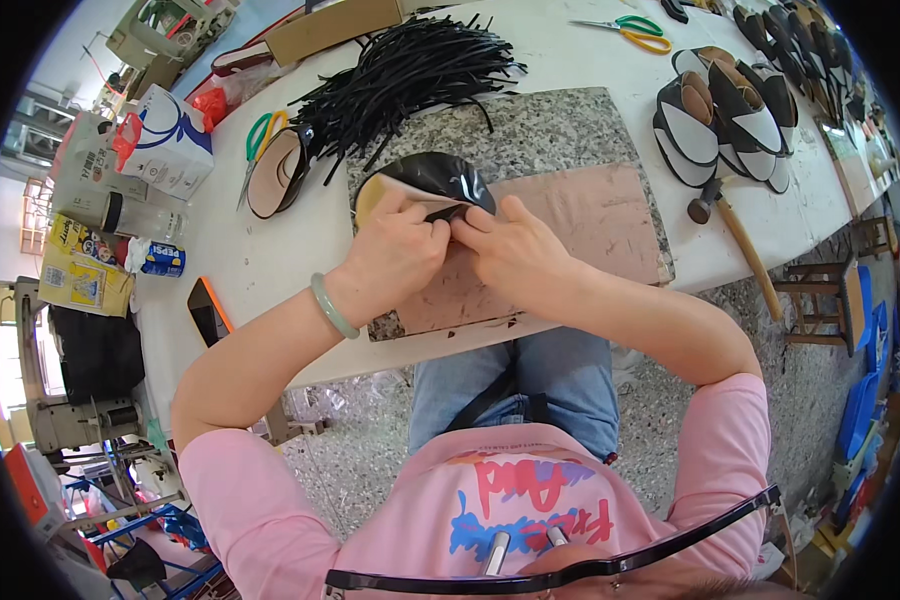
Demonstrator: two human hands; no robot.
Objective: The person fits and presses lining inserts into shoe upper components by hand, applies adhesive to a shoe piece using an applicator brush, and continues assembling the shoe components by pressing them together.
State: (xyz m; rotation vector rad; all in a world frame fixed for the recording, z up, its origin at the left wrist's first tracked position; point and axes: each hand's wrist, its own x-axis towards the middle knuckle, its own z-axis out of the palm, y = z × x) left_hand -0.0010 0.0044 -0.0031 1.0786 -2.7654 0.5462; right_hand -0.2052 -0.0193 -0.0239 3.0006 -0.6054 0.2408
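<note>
My left hand [395, 250] and my right hand [518, 248] meet over the work board, fingertips pinched together at the edge of a shoe upper [435, 172]. Glossy black on the outside, the upper shows a pale beige lining where it is folded open. Its lower edge is partly hidden by my fingers. Beneath lies a worn pinkish board [590, 225] on a speckled granite slab [560, 125]. Behind the upper is a heap of thin black strips [410, 70]. To its left rests another black upper with beige lining [278, 172].
Scissors with green and orange handles [260, 140] lie at left; a second pair [635, 32] lies far right. Black-and-white shoe uppers [745, 110] are stacked at right, beside a wooden-handled hammer [745, 245]. A phone [210, 308], a can [160, 258] and a jar [145, 218] sit at left.
</note>
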